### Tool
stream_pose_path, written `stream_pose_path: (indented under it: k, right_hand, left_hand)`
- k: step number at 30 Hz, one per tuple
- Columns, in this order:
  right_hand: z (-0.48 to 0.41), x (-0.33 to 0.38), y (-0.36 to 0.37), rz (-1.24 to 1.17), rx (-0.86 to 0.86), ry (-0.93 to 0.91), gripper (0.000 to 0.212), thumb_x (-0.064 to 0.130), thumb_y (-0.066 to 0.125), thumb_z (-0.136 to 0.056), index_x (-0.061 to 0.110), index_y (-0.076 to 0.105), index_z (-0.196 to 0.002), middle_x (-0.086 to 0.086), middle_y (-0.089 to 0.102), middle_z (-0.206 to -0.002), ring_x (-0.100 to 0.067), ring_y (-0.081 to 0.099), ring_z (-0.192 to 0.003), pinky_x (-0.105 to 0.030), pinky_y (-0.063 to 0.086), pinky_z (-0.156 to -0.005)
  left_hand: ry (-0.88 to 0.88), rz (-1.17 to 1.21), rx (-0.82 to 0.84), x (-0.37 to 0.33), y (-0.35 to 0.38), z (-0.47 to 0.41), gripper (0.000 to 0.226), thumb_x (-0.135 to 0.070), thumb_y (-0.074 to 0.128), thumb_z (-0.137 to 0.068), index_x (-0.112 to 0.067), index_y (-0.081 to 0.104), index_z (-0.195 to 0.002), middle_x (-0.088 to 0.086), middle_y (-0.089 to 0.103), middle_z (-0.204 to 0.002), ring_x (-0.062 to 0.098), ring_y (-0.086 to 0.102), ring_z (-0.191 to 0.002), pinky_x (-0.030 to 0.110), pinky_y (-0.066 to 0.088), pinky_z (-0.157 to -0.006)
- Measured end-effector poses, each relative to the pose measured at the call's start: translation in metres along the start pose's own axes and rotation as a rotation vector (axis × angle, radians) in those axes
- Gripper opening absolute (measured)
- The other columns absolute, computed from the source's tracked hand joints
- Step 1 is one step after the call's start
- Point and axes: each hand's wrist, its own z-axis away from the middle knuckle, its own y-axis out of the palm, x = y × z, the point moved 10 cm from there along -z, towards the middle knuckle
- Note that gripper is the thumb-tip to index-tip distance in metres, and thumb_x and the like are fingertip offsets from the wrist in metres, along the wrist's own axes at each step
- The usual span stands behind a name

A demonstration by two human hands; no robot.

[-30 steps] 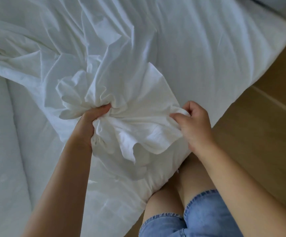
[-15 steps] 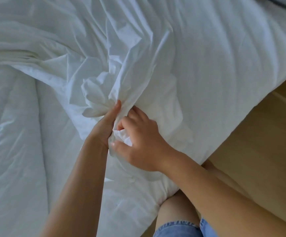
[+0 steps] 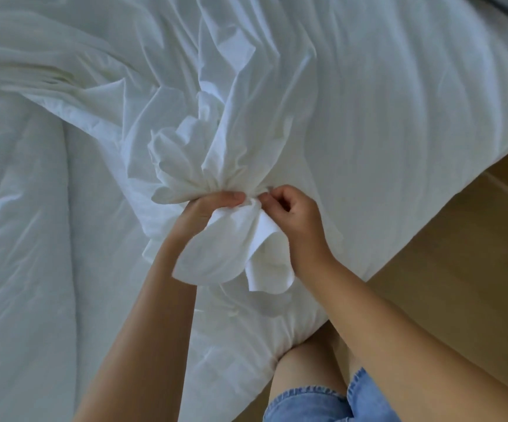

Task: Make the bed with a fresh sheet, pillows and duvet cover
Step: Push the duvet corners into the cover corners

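Observation:
A crumpled white duvet cover (image 3: pixel 246 95) lies spread over the bed. Its fabric is gathered into a tight bunch near the bed's corner. My left hand (image 3: pixel 207 208) grips this bunch from below, thumb across the gathered neck. My right hand (image 3: pixel 292 217) pinches the same bunch from the right, fingers curled on the cloth. A loose flap of the cover (image 3: pixel 246 254) hangs down between my two wrists. Beneath it lies the white duvet (image 3: pixel 33 239), puffy and wrinkled, reaching the bed's near corner.
Wooden floor (image 3: pixel 459 269) runs along the bed's right side. My bare knees and denim shorts (image 3: pixel 322 403) press against the bed's corner at the bottom. A grey edge shows at the top right corner.
My right hand came from the cover's right edge to join my left hand. The loose fabric between them is now gathered into one tight bunch, with a flap hanging below.

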Motion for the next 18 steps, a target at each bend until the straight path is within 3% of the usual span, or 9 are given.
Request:
stream_pose_path:
  k: [4, 8, 9, 11, 13, 15, 18]
  right_hand:
    - [0.003, 0.006, -0.033, -0.043, -0.194, -0.066, 0.022, 0.012, 0.053, -0.094, 0.009, 0.050, -0.073, 0.001, 0.050, -0.065, -0.007, 0.046, -0.062, -0.022, 0.040, -0.062]
    - [-0.006, -0.015, -0.070, -0.316, -0.287, 0.079, 0.019, 0.016, 0.044, -0.098, 0.014, 0.048, -0.080, 0.002, 0.050, -0.072, -0.006, 0.050, -0.064, -0.022, 0.044, -0.061]
    - [-0.008, -0.014, -0.084, -0.271, -0.312, 0.050, 0.020, 0.017, 0.042, -0.099, 0.016, 0.047, -0.079, 0.004, 0.051, -0.072, -0.003, 0.050, -0.063, -0.020, 0.043, -0.059]
    - [-0.013, -0.010, -0.108, 0.046, -0.307, -0.070, 0.024, 0.020, 0.040, -0.100, 0.024, 0.043, -0.077, 0.007, 0.048, -0.069, 0.005, 0.045, -0.056, -0.014, 0.038, -0.054]
    - [-0.018, -0.023, -0.119, 0.277, -0.258, -0.084, 0.025, 0.019, 0.039, -0.100, 0.027, 0.038, -0.075, 0.007, 0.045, -0.066, 0.003, 0.043, -0.053, -0.015, 0.035, -0.050]
    - [-0.019, -0.056, -0.133, 0.267, -0.269, 0.032, 0.023, 0.017, 0.040, -0.098, 0.021, 0.042, -0.075, 0.004, 0.047, -0.068, -0.004, 0.044, -0.060, -0.021, 0.037, -0.054]
    - [-0.011, -0.109, -0.140, 0.079, -0.291, 0.359, 0.015, 0.013, 0.043, -0.094, 0.008, 0.052, -0.084, -0.010, 0.054, -0.082, -0.020, 0.050, -0.075, -0.031, 0.047, -0.065]
  left_hand:
    - [0.062, 0.127, 0.017, 0.007, -0.004, -0.004, 0.036, -0.008, 0.073, -0.059, -0.010, 0.069, -0.095, 0.004, 0.073, -0.081, 0.019, 0.071, -0.072, 0.025, 0.054, -0.058]
    - [0.083, 0.184, 0.005, 0.012, -0.011, -0.011, 0.044, -0.011, 0.075, -0.047, -0.009, 0.071, -0.091, 0.008, 0.072, -0.084, 0.025, 0.070, -0.076, 0.032, 0.055, -0.062]
    - [0.090, 0.207, 0.005, 0.012, -0.013, -0.011, 0.042, -0.009, 0.073, -0.048, -0.008, 0.070, -0.090, 0.009, 0.071, -0.083, 0.026, 0.070, -0.076, 0.033, 0.055, -0.062]
    - [0.101, 0.246, 0.001, 0.012, -0.013, -0.013, 0.030, -0.004, 0.066, -0.054, -0.008, 0.068, -0.084, 0.007, 0.069, -0.074, 0.024, 0.069, -0.068, 0.031, 0.054, -0.058]
    - [0.112, 0.284, -0.006, 0.011, -0.008, -0.015, 0.026, -0.005, 0.060, -0.060, -0.007, 0.065, -0.085, 0.006, 0.067, -0.070, 0.023, 0.067, -0.065, 0.030, 0.054, -0.057]
    - [0.140, 0.336, -0.010, 0.009, -0.002, -0.017, 0.024, -0.007, 0.057, -0.063, -0.006, 0.063, -0.086, 0.005, 0.067, -0.071, 0.021, 0.067, -0.066, 0.028, 0.055, -0.059]
    - [0.146, 0.379, 0.019, 0.009, 0.001, -0.018, 0.021, -0.009, 0.055, -0.066, -0.007, 0.063, -0.085, 0.004, 0.067, -0.071, 0.020, 0.067, -0.067, 0.028, 0.055, -0.062]
